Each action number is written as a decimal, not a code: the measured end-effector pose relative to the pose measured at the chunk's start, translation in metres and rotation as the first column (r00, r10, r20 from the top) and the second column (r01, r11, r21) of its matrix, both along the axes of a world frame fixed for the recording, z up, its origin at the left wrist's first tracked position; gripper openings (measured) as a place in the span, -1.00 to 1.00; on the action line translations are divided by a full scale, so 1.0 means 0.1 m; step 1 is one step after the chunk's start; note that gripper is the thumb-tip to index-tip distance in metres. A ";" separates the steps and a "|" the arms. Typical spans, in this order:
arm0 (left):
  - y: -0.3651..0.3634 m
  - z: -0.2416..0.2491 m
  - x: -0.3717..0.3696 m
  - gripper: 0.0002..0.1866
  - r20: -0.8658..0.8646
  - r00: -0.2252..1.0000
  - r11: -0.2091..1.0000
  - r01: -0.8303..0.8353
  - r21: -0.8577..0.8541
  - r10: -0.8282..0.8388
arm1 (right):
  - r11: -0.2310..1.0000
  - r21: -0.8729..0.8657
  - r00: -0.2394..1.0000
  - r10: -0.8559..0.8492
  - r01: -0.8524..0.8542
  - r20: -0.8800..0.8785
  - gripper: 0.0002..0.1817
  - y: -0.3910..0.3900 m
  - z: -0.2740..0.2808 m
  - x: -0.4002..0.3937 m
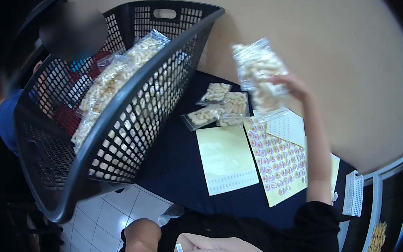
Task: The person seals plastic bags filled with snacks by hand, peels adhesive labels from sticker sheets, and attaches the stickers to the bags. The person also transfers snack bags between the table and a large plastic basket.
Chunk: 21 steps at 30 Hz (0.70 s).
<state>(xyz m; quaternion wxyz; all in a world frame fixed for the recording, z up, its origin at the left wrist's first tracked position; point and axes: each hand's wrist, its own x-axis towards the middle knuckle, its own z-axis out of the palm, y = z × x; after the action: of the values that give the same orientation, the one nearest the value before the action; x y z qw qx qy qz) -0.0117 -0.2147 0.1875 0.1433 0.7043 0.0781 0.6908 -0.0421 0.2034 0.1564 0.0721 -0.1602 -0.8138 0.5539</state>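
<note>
My right hand (pixel 293 85) grips the right edge of a clear plastic bag packed with pale, finger-shaped pieces (pixel 258 66), raised above the black-covered table (pixel 171 158) near the beige wall (pixel 330 39); blur hides whether it is one bag or two. I cannot tell my left hand's grip, as it lies outside the view. Near the held bag, small clear bags of similar pieces (pixel 225 104) overlap, beside a yellow sheet of round printed stickers (pixel 277 160) and a mostly bare pale-yellow sheet (pixel 226 152). Larger filled clear bags (pixel 115 80) lean inside the tall black perforated plastic basket (pixel 140 106).
</note>
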 end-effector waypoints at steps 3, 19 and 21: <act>0.12 0.06 0.00 -0.70 -0.061 0.993 0.994 0.105 0.040 -0.103 | 0.992 0.076 0.967 -0.116 0.101 0.227 -0.42 -0.19 -0.65 -0.28; 0.54 -0.64 -0.25 -0.67 0.332 0.833 0.893 -0.375 -0.250 0.442 | 0.948 0.133 0.936 -0.250 0.288 -0.249 -0.36 -0.56 -1.23 -0.83; 0.70 -0.84 -0.42 -0.72 0.318 0.735 0.785 -0.460 -0.416 0.599 | 0.976 0.042 0.920 -0.185 0.212 -0.345 -0.41 -0.65 -1.12 -0.65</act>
<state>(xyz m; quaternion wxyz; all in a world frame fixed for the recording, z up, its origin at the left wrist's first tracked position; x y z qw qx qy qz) -0.0541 -0.1447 0.1031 0.0600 0.4482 0.3511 0.8199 -0.1076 0.1389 0.0447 0.2733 -0.1413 -0.7897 0.5307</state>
